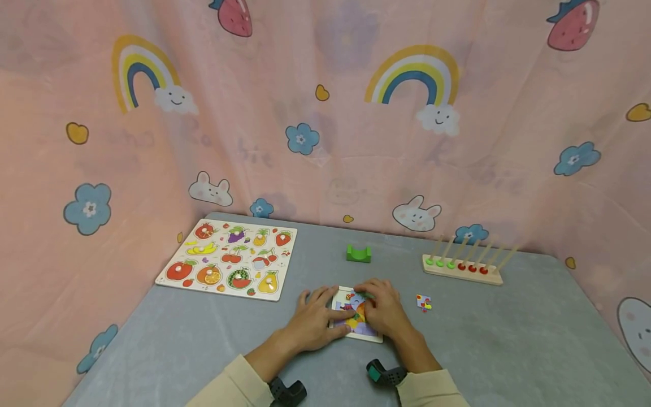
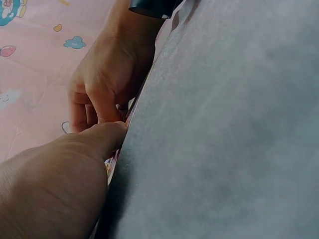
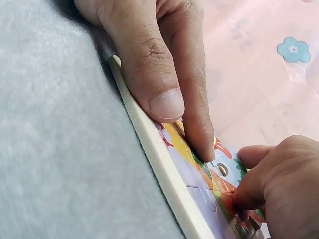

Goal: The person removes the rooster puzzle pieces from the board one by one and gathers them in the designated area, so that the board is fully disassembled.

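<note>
A jigsaw puzzle (image 1: 358, 329) in a pale wooden tray (image 3: 149, 129) lies under both hands, its picture partly covered by them. My left hand (image 1: 316, 320) spreads over its left side. In the right wrist view, the left thumb rests by the tray's edge and a straight finger touches the picture. At the upper right of the puzzle, my right hand (image 1: 385, 308) has bent fingers and pinches a colourful puzzle piece (image 3: 232, 167) between thumb and fingers. A gap shows by this piece's edge. In the left wrist view, the right fingertips meet near the left thumb.
One loose puzzle piece (image 1: 424, 303) lies right of the tray. A green curved block (image 1: 359, 254) stands behind it. A fruit peg board (image 1: 226, 257) is at the left back, and a wooden bead rack (image 1: 461, 271) with red and green beads at the right back. A patterned pink curtain (image 1: 325, 169) hangs behind.
</note>
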Available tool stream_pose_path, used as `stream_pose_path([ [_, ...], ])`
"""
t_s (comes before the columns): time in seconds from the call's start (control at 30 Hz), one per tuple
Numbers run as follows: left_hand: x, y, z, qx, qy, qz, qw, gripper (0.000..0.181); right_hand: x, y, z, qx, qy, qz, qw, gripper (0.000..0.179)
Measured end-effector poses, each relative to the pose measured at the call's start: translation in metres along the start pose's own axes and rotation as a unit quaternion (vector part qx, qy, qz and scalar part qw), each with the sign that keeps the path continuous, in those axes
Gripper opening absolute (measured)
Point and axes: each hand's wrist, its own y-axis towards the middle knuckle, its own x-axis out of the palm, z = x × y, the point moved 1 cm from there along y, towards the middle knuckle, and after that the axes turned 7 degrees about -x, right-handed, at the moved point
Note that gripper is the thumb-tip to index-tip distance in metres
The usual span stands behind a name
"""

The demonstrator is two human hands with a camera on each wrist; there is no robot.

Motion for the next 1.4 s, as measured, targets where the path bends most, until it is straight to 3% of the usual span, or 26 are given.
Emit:
stream_pose_path([
  [0.47, 0.0, 0.0, 0.0, -0.003, 0.0, -0.003, 1.0, 0.037, -0.002, -0.002, -0.001, -0.002, -0.011, -0.001, 0.9999, 0.032],
  [0.73, 0.001, 0.001, -0.001, 0.002, 0.005, -0.001, 1.0, 0.037, 0.0, -0.003, 0.001, -0.04, -0.024, -0.001, 0.9989, 0.031],
  [0.9, 0.002, 0.0, -0.001, 0.003, 0.001, -0.001, 1.0, 0.037, -0.003, -0.003, 0.0, -0.043, -0.029, -0.001, 0.9986, 0.031],
  [1.2, 0.001, 0.0, 0.001, -0.001, 0.005, -0.001, 1.0, 0.036, -0.027, 0.003, -0.013, -0.034, -0.042, 0.009, 0.9985, 0.031],
  [1.4, 0.0, -0.001, 0.002, -0.005, 0.003, 0.003, 1.0, 0.036, -0.053, 0.005, -0.02, -0.061, -0.033, 0.031, 0.9971, 0.033],
])
